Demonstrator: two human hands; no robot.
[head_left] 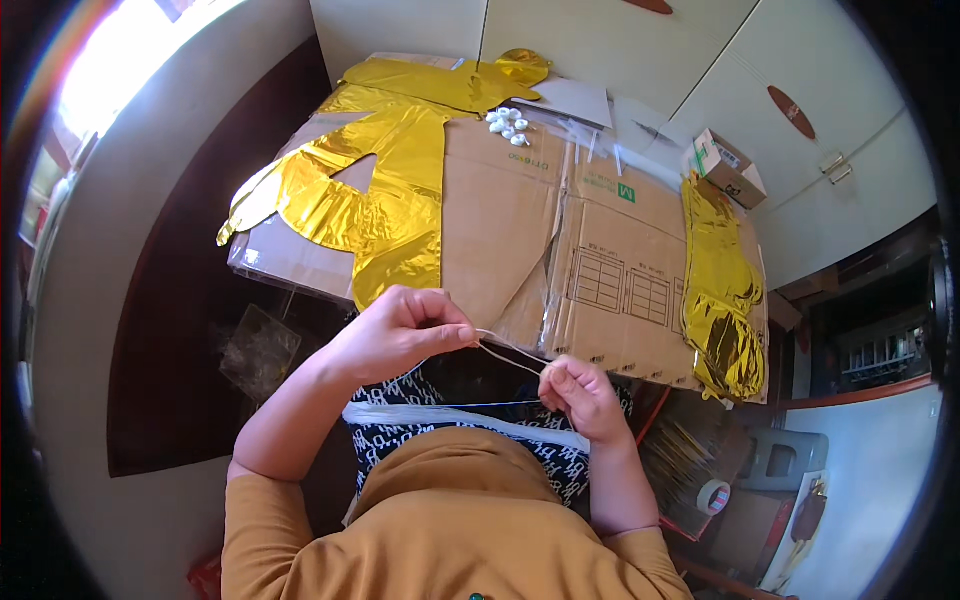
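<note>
Above my lap, my left hand (420, 325) pinches a thin white string (512, 358) between thumb and fingertips. My right hand (585, 395) is closed round the other end, its fingers curled in. Between the hands the string runs as two strands. Across the patterned black-and-white cloth on my lap lies a long whitish strip (470, 416), and a fine line stretches from near it toward my right hand. Just beyond my left hand, a flat gold foil balloon (405, 200) rests on the cardboard-covered table (500, 220), its near tip hanging close to my wrist.
More gold foil lies at the table's back left (430, 85) and right side (715, 290). Several small white rolls (509, 125) sit near the back, beside clear straws (590, 140). A small carton (727, 168) stands back right. Lower right are a tape roll (713, 496) and grey stool (785, 455).
</note>
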